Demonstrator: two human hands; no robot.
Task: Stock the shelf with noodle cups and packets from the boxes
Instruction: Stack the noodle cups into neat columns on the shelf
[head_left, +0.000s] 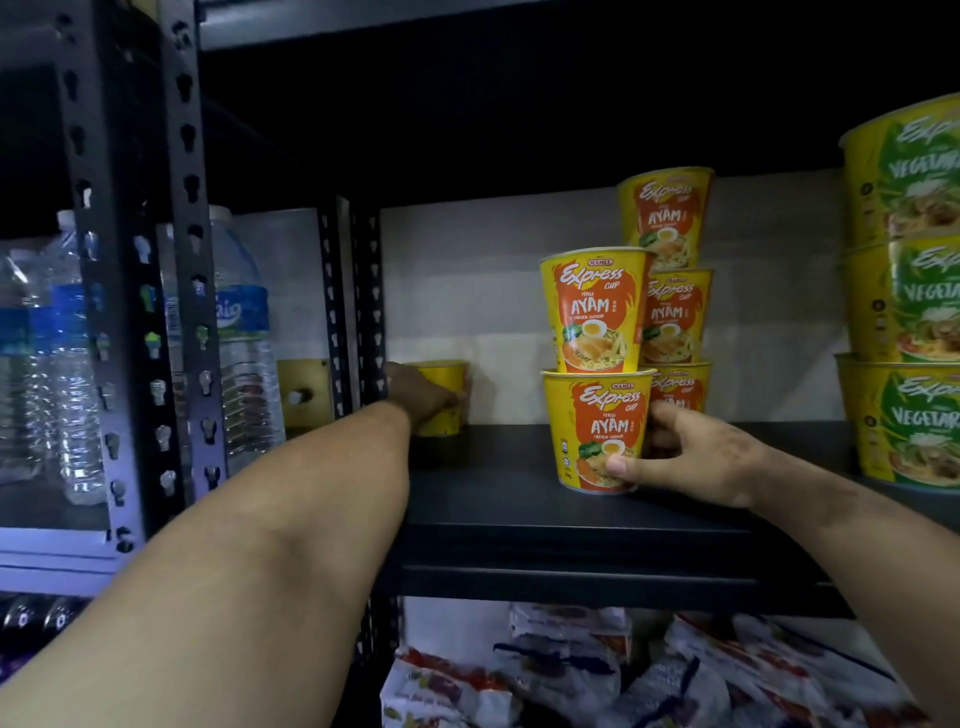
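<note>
Noodle cup in right hand grip, another under left hand grasp

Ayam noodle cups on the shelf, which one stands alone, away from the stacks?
The Ayam cup at the back left, held by the left hand. The other Ayam cups are stacked beside the right hand, which holds the front bottom cup.

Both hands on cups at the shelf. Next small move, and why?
Probably let the left hand release the lone cup it grips at the back left of the shelf: that cup appears to stand on the board already. The right hand holds the bottom front Ayam cup with another cup stacked on it, so it should stay for now.
</note>
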